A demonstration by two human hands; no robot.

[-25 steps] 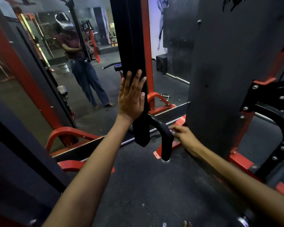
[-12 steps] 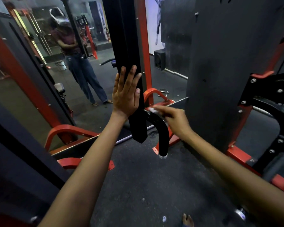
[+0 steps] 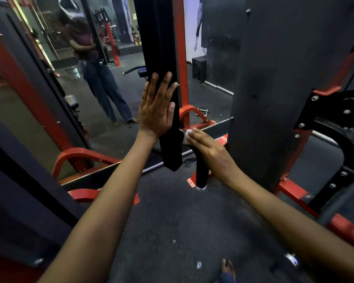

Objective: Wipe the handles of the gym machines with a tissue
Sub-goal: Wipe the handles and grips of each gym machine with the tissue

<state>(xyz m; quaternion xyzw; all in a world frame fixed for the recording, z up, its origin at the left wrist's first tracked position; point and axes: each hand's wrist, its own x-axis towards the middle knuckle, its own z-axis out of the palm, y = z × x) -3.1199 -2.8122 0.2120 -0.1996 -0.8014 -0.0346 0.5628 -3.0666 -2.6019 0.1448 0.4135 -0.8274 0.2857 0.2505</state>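
Observation:
A curved black handle (image 3: 201, 174) hangs down at the centre, its lower end capped in metal. My right hand (image 3: 211, 152) lies over the top bend of this handle and presses a small white tissue (image 3: 187, 135) against it. Only a corner of the tissue shows past my fingertips. My left hand (image 3: 156, 111) rests flat, fingers spread, against a long black padded bar (image 3: 164, 82) that hangs just left of the handle.
A tall dark machine panel (image 3: 274, 78) stands to the right, with a red frame (image 3: 290, 186) at its foot. A wall mirror (image 3: 59, 88) on the left reflects a person standing. Red floor bars (image 3: 78, 158) curve at lower left. Dark rubber floor (image 3: 172, 221) lies below.
My right hand has climbed from the lower side of the handle up onto its top bend, bringing the tissue with it. My left hand stays flat on the padded bar.

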